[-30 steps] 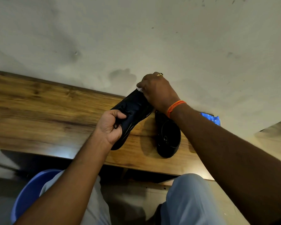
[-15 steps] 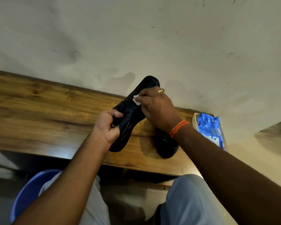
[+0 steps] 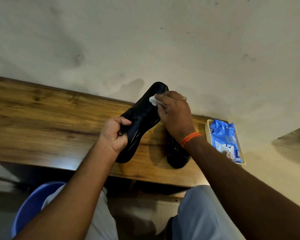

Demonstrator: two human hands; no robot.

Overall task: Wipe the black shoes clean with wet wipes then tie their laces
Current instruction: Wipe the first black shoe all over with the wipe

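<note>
Our left hand (image 3: 115, 134) curls its fingers round the laced middle of the black shoe (image 3: 140, 121), tilted above the wooden table (image 3: 42, 115). We are wiping: our right hand (image 3: 174, 115) pinches a wet wipe (image 3: 153, 100) against the toe; next comes rubbing along the upper, then the second shoe (image 3: 177, 155)

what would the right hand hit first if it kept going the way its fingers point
The right hand presses a crumpled white wipe against the held black lace-up shoe, so the shoe's toe end comes first; beyond that, probably the pale wall.

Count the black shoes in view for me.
2. One shoe is held up in the left hand; the other shoe sits on the table, partly behind the right wrist.
</note>
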